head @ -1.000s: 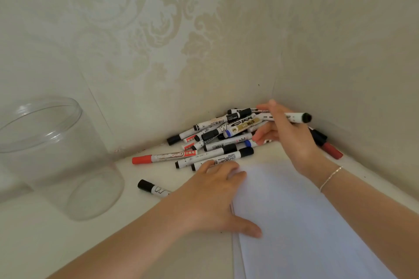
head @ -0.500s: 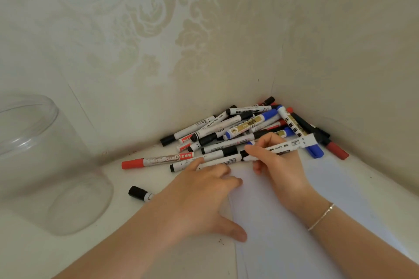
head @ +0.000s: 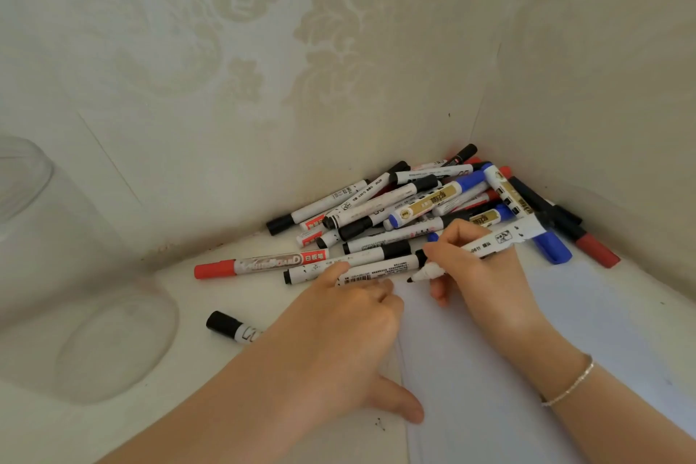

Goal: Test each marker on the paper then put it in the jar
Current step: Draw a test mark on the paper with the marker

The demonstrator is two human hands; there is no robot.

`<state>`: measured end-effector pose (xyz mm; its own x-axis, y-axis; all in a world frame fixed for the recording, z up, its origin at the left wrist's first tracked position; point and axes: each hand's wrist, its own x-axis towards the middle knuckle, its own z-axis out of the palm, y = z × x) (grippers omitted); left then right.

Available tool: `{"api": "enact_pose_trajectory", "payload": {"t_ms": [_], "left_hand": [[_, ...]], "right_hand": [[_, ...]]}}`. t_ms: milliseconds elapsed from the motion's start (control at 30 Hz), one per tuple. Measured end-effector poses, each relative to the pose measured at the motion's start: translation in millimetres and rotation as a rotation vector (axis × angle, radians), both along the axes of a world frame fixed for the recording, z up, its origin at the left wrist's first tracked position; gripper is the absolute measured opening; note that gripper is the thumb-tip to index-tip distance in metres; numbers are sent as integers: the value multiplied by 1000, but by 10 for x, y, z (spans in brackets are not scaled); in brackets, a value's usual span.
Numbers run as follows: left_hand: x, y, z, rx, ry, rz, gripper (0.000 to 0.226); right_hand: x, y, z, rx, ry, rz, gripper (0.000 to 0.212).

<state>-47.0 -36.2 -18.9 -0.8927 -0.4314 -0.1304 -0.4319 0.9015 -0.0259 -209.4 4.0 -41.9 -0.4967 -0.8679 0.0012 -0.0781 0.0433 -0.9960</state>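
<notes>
My right hand [head: 478, 275] grips a white marker [head: 493, 241] with its cap off, and the dark tip touches the top left corner of the white paper [head: 527, 369]. My left hand [head: 339, 343] lies flat with fingers spread on the paper's left edge, pressing it down. A pile of markers [head: 406, 207] with black, red and blue caps fills the corner behind my hands. The clear jar [head: 56, 275] stands at the far left, apart from both hands.
A red-capped marker [head: 260, 264] lies in front of the pile. A black-capped marker [head: 229, 326] sits partly under my left forearm. Patterned walls [head: 263, 68] close the corner behind and on the right.
My right hand brought the marker from above the pile down to the paper, and the tip now touches the sheet. My left hand stayed on the paper's edge.
</notes>
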Motion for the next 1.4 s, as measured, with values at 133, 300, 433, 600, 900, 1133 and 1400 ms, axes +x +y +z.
{"api": "enact_pose_trajectory", "payload": {"t_ms": [133, 300, 433, 600, 900, 1133, 1400], "left_hand": [[-17, -3, 0, 21, 5, 4, 90], [-20, -44, -1, -2, 21, -29, 101], [-10, -59, -10, 6, 23, -13, 93], [-15, -59, 1, 26, 39, -17, 87], [-4, -67, -2, 24, 41, -15, 86], [0, -73, -11, 21, 62, -25, 84], [0, -84, -14, 0, 50, -42, 84]], "right_hand": [[36, -12, -58, 47, 78, -95, 19], [45, -16, -37, 58, 99, -120, 22], [46, -14, -24, 67, 88, -105, 21], [64, -13, -36, 84, 113, -86, 21], [53, -11, -46, 98, 168, -113, 20], [70, 3, -40, 93, 160, -68, 20], [63, -3, -37, 78, 141, -89, 16]]}}
